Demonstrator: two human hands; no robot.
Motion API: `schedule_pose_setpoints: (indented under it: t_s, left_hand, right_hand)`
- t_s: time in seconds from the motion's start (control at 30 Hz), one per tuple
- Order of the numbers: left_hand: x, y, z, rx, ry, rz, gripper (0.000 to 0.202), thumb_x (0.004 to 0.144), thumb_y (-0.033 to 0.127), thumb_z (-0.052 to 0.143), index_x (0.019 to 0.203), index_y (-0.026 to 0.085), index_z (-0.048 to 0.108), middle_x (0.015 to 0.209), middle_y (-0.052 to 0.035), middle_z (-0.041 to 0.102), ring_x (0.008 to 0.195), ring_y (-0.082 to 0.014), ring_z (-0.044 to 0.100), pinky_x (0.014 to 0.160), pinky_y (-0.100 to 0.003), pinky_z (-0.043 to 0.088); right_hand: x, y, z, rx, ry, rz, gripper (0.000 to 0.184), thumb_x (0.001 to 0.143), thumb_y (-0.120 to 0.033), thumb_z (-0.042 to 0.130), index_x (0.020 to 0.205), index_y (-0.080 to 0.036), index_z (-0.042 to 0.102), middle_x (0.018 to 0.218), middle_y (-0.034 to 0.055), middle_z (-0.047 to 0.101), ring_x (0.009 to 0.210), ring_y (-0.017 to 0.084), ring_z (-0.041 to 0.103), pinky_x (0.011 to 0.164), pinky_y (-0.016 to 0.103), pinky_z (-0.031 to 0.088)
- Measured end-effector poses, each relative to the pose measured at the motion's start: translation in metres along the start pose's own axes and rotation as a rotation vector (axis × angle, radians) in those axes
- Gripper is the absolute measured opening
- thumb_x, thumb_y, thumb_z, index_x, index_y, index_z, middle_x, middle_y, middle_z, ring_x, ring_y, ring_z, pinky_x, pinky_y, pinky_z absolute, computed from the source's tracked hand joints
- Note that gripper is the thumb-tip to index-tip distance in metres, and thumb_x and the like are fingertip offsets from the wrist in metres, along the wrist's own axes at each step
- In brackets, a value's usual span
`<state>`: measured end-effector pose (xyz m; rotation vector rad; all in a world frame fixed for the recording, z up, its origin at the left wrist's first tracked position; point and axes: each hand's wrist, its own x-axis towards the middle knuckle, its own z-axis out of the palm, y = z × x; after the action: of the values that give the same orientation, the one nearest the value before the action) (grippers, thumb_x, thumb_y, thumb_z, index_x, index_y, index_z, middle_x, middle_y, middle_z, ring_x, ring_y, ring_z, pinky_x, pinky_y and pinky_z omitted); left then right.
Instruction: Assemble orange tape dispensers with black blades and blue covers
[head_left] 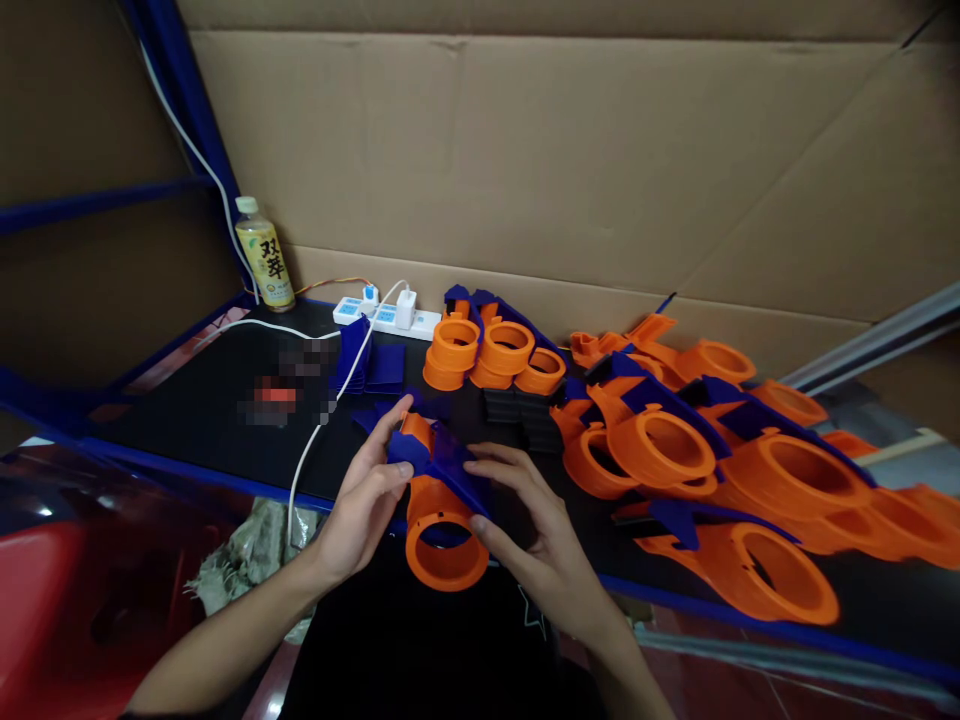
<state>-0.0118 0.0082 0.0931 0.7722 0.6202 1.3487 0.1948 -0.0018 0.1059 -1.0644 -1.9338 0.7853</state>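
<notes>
In front of me I hold an orange plastic tape dispenser (448,558) with a round ring at its near end and blue sheet parts on its upper end. My left hand (367,500) grips its upper left side, the thumb pressing on a blue flap. My right hand (529,525) pinches the blue plate (461,465) along the dispenser's right side. Its fingertips rest on the far edge and the thumb lies near the ring. Beyond my hands, flat blue pieces (386,368) stand and lie in a stack. Black strips (517,410) lie beside them.
Several orange and blue dispensers (667,445) crowd the right of the black table (187,400). More dispensers (506,350) stand at the back by a white power strip (386,318). A drink bottle (264,255) stands back left. A white cable (300,470) hangs over the front edge.
</notes>
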Motion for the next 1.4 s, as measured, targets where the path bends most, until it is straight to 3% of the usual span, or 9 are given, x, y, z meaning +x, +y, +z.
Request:
schedule_pose_setpoints:
  t_s: [0.23,0.53,0.77,1.1,1.4]
  left_hand:
    - [0.002,-0.001,-0.002,0.058,-0.013,-0.006,0.072,0.079,0.024,0.068,0.148,0.024,0.048,0.134,-0.0088,0.063,0.119,-0.0283,0.06,0.109,-0.042,0.041]
    - [-0.001,-0.004,-0.001,0.142,-0.038,0.031,0.076,0.082,0.028,0.074,0.15,0.031,0.042,0.14,-0.0073,0.059,0.132,-0.0288,0.052,0.113,-0.042,0.038]
    - [0.0,-0.003,0.001,0.157,-0.034,0.071,0.071,0.082,0.03,0.075,0.147,0.031,0.045,0.137,-0.0078,0.06,0.123,-0.0274,0.059,0.109,-0.042,0.042]
    - [-0.003,-0.002,0.002,0.168,-0.069,0.093,0.068,0.084,0.029,0.074,0.146,0.03,0.045,0.143,-0.0093,0.057,0.13,-0.0291,0.055,0.108,-0.042,0.043]
    - [-0.009,0.005,0.012,0.368,-0.056,0.124,0.084,0.075,0.026,0.084,0.148,0.03,0.042,0.137,-0.0103,0.062,0.126,-0.0293,0.061,0.103,-0.038,0.049]
  right_hand:
    - [-0.003,0.003,0.001,-0.007,0.0,0.021,0.038,0.093,-0.031,0.066,0.131,-0.034,0.061,0.14,0.0075,0.055,0.131,0.025,0.053,0.111,0.043,0.043]
    - [-0.006,0.004,0.005,0.077,0.016,0.069,0.037,0.093,-0.032,0.065,0.13,-0.033,0.059,0.138,0.0068,0.057,0.132,0.023,0.053,0.109,0.039,0.045]
    - [-0.01,0.006,0.006,0.11,0.012,0.101,0.037,0.093,-0.033,0.065,0.129,-0.033,0.058,0.137,0.0065,0.057,0.131,0.023,0.054,0.109,0.038,0.044]
    - [-0.012,0.004,0.009,0.227,0.017,0.139,0.035,0.094,-0.034,0.063,0.129,-0.032,0.058,0.139,0.0071,0.055,0.132,0.023,0.053,0.11,0.039,0.044]
    - [-0.014,0.008,0.009,0.316,0.001,0.15,0.034,0.087,-0.038,0.072,0.117,-0.03,0.06,0.128,0.0071,0.059,0.121,0.023,0.059,0.104,0.034,0.048]
